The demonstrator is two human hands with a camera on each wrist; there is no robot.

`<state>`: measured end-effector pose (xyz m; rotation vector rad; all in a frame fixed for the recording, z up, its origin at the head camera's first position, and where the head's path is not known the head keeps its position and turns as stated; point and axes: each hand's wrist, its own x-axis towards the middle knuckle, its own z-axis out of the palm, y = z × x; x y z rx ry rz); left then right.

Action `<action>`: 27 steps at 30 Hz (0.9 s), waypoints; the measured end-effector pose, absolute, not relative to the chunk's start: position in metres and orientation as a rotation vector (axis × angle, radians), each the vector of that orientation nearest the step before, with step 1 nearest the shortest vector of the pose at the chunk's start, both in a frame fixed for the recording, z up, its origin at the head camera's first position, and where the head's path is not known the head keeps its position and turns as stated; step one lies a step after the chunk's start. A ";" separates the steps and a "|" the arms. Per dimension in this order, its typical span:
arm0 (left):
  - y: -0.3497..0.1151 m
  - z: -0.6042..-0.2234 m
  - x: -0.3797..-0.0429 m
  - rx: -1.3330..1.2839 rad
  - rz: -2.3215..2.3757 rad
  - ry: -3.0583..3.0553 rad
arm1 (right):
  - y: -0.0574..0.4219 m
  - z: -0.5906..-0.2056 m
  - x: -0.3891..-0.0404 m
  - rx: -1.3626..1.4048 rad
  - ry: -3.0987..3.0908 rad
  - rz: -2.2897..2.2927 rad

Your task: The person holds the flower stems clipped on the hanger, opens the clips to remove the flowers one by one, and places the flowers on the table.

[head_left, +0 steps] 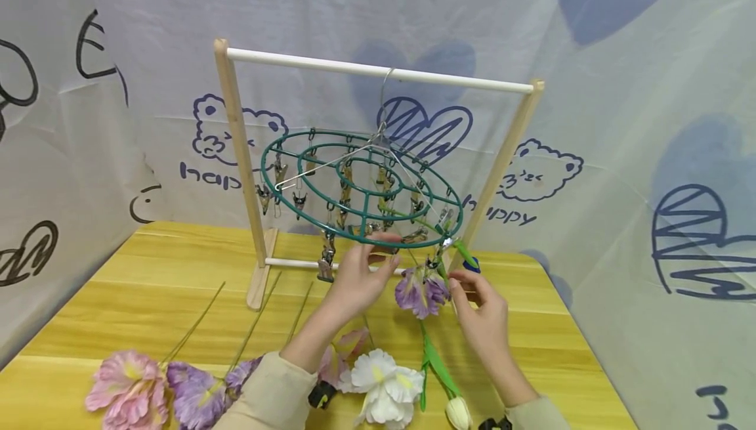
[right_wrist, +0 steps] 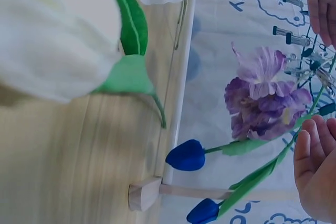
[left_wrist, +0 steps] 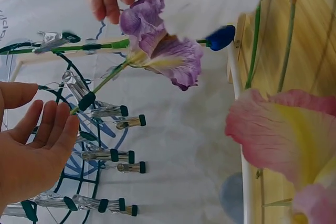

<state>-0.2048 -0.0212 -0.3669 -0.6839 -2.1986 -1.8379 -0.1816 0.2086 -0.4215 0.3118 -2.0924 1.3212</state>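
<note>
A green round clip hanger (head_left: 366, 216) hangs tilted from a white rail. My left hand (head_left: 361, 276) is at its front rim, thumb and fingers apart; in the left wrist view the fingers are loosely straight beside a metal clip (left_wrist: 79, 90). That clip is on the stem of a purple flower (head_left: 422, 292), which hangs head down. To the right, my right hand (head_left: 483, 308) is beside the flower, with fingers slightly bent around nothing visible. Two blue tulips (right_wrist: 186, 156) (right_wrist: 203, 211) hang on green stems near the right hand; whether it touches a stem, I cannot tell.
A wooden stand with a white rail (head_left: 378, 72) holds the hanger. Several empty clips (head_left: 326, 262) dangle from it. On the wooden table (head_left: 531, 351) lie a pink flower (head_left: 130, 390), a purple flower (head_left: 195, 394), a white flower (head_left: 386, 387) and a white tulip (head_left: 458, 412).
</note>
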 end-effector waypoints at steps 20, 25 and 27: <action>-0.018 -0.370 -0.224 -0.659 -1.480 -2.065 | 0.186 -0.413 -0.195 0.435 -2.059 1.301; -0.017 -0.368 -0.227 -0.678 -1.470 -2.041 | 0.182 -0.414 -0.201 0.437 -2.150 1.276; -0.017 -0.367 -0.229 -0.696 -1.476 -2.059 | 0.180 -0.414 -0.204 0.442 -2.185 1.239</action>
